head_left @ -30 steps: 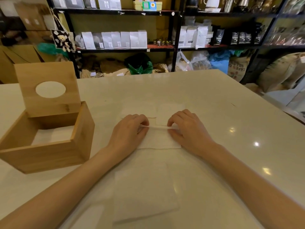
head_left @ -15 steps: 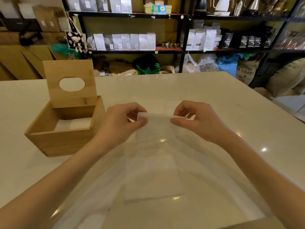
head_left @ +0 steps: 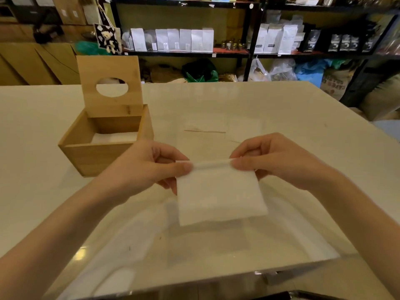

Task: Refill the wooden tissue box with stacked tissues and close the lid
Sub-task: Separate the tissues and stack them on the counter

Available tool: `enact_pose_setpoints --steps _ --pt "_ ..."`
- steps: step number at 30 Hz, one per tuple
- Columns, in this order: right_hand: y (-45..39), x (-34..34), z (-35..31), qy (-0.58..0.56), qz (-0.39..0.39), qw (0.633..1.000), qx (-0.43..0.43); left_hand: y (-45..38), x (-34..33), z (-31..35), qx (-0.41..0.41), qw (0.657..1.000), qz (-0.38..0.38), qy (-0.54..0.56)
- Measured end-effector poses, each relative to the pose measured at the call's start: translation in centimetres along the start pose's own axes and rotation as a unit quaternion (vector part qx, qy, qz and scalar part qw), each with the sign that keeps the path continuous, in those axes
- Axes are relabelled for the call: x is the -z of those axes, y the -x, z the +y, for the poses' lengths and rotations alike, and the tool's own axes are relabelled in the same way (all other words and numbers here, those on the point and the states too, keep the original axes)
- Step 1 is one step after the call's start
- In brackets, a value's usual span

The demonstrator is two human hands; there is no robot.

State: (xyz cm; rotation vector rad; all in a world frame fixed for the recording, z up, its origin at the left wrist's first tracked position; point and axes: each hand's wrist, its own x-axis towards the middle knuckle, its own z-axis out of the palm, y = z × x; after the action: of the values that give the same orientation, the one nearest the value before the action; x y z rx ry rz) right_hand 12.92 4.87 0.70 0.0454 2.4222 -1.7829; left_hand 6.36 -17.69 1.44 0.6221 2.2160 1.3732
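A folded tissue (head_left: 218, 195) was pinched at its top corners by the left hand (head_left: 147, 169) and right hand (head_left: 279, 163); the open box (head_left: 104, 148) stood left of the grip. No writing was legible.

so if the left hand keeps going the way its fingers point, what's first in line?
Probably the right hand: the left hand points rightward along the tissue both pinch. Depth looks level, though one view can't confirm.

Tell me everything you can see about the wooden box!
The wooden tissue box is square, light bamboo-looking wood, standing on the white table left of both hands, touching neither. Its lid, with an oval hole, stands upright at the far edge, open. White tissues lie low inside, well below the rim.
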Motion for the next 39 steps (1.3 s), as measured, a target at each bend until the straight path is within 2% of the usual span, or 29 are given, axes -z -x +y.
enact_pose_setpoints --steps 6,11,21,23,26,28,32,39 --pt "-0.3 -1.5 2.6 0.02 -0.009 0.997 -0.072 -0.7 -1.3 -2.9 0.067 0.997 -0.015 -0.037" --pt "-0.7 -1.6 3.1 0.074 0.025 0.994 -0.077 -1.2 -1.7 -3.8 0.046 0.995 0.018 -0.086" --pt "-0.9 -1.4 3.1 0.196 0.048 0.978 -0.051 -1.7 -2.0 -4.1 0.005 0.99 0.017 -0.142" --pt "-0.9 -1.6 3.2 0.248 0.053 0.967 -0.032 -1.7 -1.9 -4.1 -0.016 0.98 0.01 -0.196" --pt "-1.1 -1.5 3.2 0.354 0.062 0.933 -0.006 -2.0 -1.9 -3.6 -0.039 0.945 -0.012 -0.325" --pt "-1.0 -1.2 2.8 0.382 0.066 0.922 0.011 -2.4 -1.8 -3.1 -0.059 0.927 -0.023 -0.369" --pt "-0.8 -0.6 1.7 0.365 0.094 0.925 0.048 -3.6 -1.7 -1.3 -0.122 0.916 -0.027 -0.381" --pt "-1.0 2.0 1.5 0.315 0.194 0.927 0.063 -7.8 -3.0 0.9 -0.172 0.926 -0.003 -0.337"
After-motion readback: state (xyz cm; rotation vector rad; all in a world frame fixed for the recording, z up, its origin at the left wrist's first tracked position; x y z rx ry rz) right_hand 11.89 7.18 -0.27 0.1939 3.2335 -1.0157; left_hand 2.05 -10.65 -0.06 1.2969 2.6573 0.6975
